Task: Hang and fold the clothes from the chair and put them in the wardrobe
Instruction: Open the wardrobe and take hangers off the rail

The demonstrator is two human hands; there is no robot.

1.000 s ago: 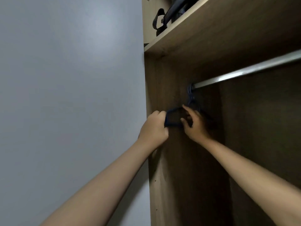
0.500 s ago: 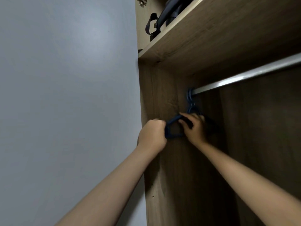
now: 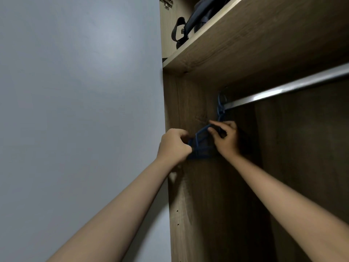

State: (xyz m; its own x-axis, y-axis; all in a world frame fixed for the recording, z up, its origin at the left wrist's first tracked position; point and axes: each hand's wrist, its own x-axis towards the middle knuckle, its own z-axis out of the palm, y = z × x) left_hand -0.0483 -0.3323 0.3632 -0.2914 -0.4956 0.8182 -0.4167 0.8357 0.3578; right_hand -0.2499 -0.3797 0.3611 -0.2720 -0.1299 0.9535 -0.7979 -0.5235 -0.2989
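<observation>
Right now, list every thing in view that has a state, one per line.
Blue plastic hanger: hooked on the rail, bare of clothes, held by both hands.
Silver metal rail: carries only the blue hanger at its left end.
Left hand: gripping the hanger's left end.
Right hand: pinching the hanger's upper bar.
Dark bag: lying on the wooden top shelf, strap hanging over the edge.

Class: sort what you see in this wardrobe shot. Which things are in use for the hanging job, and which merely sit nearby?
In use: blue hanger, gripped by the left hand and right hand; metal rail its hook is on.

Nearby: dark bag on the top shelf; grey wall.
</observation>
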